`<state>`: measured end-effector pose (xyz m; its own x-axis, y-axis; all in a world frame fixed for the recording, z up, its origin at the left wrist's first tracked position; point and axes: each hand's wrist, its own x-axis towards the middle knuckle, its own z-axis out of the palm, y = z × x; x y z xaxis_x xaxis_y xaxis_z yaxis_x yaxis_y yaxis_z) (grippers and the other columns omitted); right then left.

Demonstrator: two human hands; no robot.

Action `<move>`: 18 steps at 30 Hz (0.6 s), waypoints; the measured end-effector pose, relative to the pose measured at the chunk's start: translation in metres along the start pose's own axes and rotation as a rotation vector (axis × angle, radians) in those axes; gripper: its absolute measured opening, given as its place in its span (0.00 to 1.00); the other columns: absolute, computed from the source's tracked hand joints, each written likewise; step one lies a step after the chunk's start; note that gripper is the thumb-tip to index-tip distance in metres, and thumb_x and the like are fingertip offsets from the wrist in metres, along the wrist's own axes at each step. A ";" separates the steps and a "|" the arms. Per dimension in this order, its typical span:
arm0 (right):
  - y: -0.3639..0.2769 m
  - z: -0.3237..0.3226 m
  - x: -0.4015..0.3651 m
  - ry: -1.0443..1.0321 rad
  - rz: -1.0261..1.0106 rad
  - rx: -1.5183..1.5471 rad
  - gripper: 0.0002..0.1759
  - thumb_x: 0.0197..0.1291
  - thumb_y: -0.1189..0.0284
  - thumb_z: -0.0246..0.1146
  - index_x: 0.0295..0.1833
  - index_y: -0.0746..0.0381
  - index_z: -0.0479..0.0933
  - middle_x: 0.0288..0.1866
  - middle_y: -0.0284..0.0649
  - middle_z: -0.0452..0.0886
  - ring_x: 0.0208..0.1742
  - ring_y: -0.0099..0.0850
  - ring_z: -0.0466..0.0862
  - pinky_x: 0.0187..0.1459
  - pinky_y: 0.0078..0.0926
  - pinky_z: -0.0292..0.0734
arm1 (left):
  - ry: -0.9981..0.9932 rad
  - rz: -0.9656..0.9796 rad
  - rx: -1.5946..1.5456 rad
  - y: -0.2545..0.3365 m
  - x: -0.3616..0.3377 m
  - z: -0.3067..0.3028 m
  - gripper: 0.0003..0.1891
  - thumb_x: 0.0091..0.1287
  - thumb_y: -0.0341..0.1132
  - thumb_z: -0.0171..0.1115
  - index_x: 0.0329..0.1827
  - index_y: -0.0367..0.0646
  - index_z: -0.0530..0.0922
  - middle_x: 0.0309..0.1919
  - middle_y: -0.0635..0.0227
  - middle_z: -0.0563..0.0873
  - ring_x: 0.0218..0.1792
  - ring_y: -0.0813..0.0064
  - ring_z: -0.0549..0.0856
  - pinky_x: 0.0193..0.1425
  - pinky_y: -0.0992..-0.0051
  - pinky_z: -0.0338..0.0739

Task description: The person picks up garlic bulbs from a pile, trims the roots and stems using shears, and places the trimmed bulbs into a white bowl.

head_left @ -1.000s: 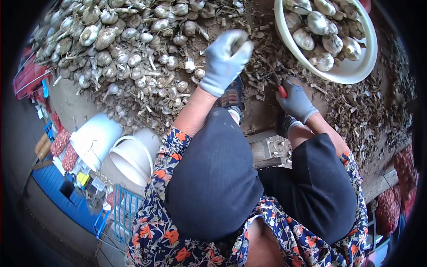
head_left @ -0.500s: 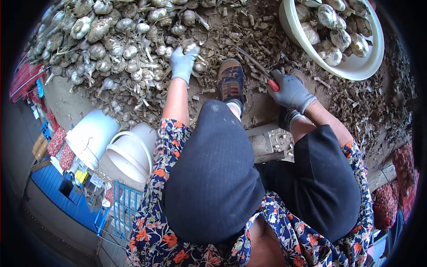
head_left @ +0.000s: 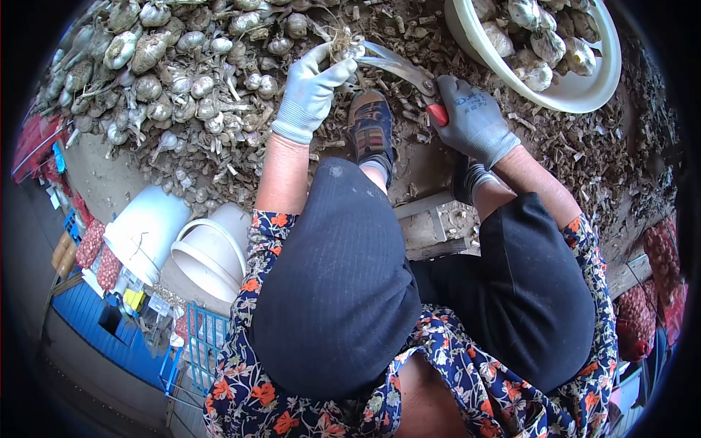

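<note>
Up near the top centre, my left hand in a grey work glove is closed on a garlic bulb, whose dry roots show between thumb and fingers. My right hand, gloved as well, grips red-handled shears. Their two long metal blades are spread apart and point left, with the tips right at the bulb. Part of the handles is hidden in the right palm. A large heap of garlic bulbs with dry stalks lies to the left of my left hand.
A white tub holding several garlic bulbs stands at the upper right. Cut stalk bits cover the ground. At left are a white bucket and a basin. Red mesh sacks stand at the right edge.
My left hand has lifted a garlic bulb from the heap's edge and moved toward the shears. My right hand has risen slightly, and the shears have opened with their blades at the bulb.
</note>
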<state>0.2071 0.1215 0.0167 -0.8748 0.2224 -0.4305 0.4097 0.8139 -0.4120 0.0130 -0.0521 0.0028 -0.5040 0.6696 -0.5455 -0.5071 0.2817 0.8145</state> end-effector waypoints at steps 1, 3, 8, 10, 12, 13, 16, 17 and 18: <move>-0.001 -0.002 0.000 0.000 0.001 0.001 0.20 0.61 0.58 0.59 0.47 0.63 0.67 0.39 0.51 0.79 0.43 0.48 0.83 0.43 0.44 0.77 | 0.000 -0.001 0.001 -0.002 0.001 0.000 0.22 0.59 0.30 0.68 0.56 0.36 0.75 0.42 0.69 0.84 0.40 0.84 0.83 0.43 0.84 0.78; -0.002 -0.005 -0.002 0.026 0.012 0.022 0.20 0.58 0.63 0.61 0.51 0.62 0.65 0.39 0.53 0.78 0.41 0.52 0.81 0.42 0.47 0.76 | 0.030 0.114 0.098 -0.006 0.001 0.005 0.21 0.58 0.28 0.69 0.55 0.36 0.76 0.42 0.70 0.84 0.40 0.85 0.82 0.43 0.83 0.78; -0.005 -0.007 0.005 0.022 -0.020 0.037 0.21 0.58 0.62 0.61 0.51 0.62 0.65 0.39 0.52 0.79 0.42 0.51 0.81 0.44 0.47 0.76 | 0.132 0.179 0.358 -0.007 0.007 0.006 0.22 0.52 0.25 0.72 0.52 0.34 0.77 0.41 0.68 0.84 0.39 0.81 0.83 0.45 0.82 0.79; -0.004 -0.008 0.006 -0.009 -0.019 0.060 0.21 0.58 0.62 0.61 0.51 0.61 0.65 0.39 0.52 0.79 0.43 0.51 0.81 0.45 0.47 0.75 | 0.095 0.281 0.530 -0.015 0.013 -0.001 0.23 0.52 0.27 0.72 0.52 0.34 0.77 0.41 0.68 0.84 0.38 0.81 0.83 0.44 0.81 0.79; -0.003 -0.006 0.005 -0.019 -0.043 0.020 0.22 0.58 0.62 0.62 0.52 0.62 0.65 0.41 0.52 0.79 0.44 0.51 0.81 0.46 0.46 0.75 | 0.080 0.312 0.479 -0.007 0.008 0.004 0.23 0.53 0.29 0.72 0.53 0.34 0.77 0.41 0.68 0.84 0.38 0.82 0.82 0.44 0.81 0.78; -0.002 -0.004 0.003 -0.023 -0.042 0.023 0.22 0.58 0.62 0.62 0.52 0.62 0.65 0.41 0.52 0.79 0.44 0.51 0.81 0.46 0.46 0.75 | -0.021 0.160 0.353 -0.002 0.004 0.004 0.24 0.55 0.30 0.71 0.55 0.34 0.75 0.40 0.70 0.84 0.36 0.86 0.81 0.40 0.84 0.76; 0.002 -0.001 0.000 0.036 -0.048 0.017 0.23 0.58 0.62 0.62 0.54 0.62 0.65 0.43 0.53 0.78 0.45 0.51 0.81 0.46 0.46 0.75 | -0.144 -0.026 0.165 -0.007 0.007 -0.001 0.25 0.57 0.35 0.70 0.56 0.34 0.74 0.38 0.73 0.83 0.31 0.90 0.78 0.31 0.88 0.72; 0.003 -0.002 -0.001 0.008 -0.036 0.014 0.23 0.58 0.62 0.61 0.54 0.62 0.65 0.44 0.54 0.78 0.45 0.51 0.81 0.47 0.46 0.75 | -0.145 -0.004 0.045 -0.008 0.007 -0.001 0.25 0.57 0.34 0.70 0.56 0.34 0.74 0.38 0.72 0.83 0.31 0.89 0.79 0.31 0.88 0.73; 0.004 -0.002 -0.002 -0.021 -0.023 0.012 0.24 0.59 0.61 0.61 0.55 0.62 0.65 0.44 0.54 0.77 0.45 0.52 0.80 0.47 0.46 0.75 | -0.144 0.017 -0.075 -0.010 0.007 -0.001 0.25 0.57 0.34 0.70 0.57 0.34 0.73 0.39 0.72 0.83 0.31 0.89 0.79 0.32 0.87 0.73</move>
<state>0.2099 0.1248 0.0174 -0.8786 0.1920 -0.4373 0.3925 0.8120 -0.4319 0.0141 -0.0504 -0.0097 -0.4105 0.7667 -0.4936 -0.5527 0.2213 0.8034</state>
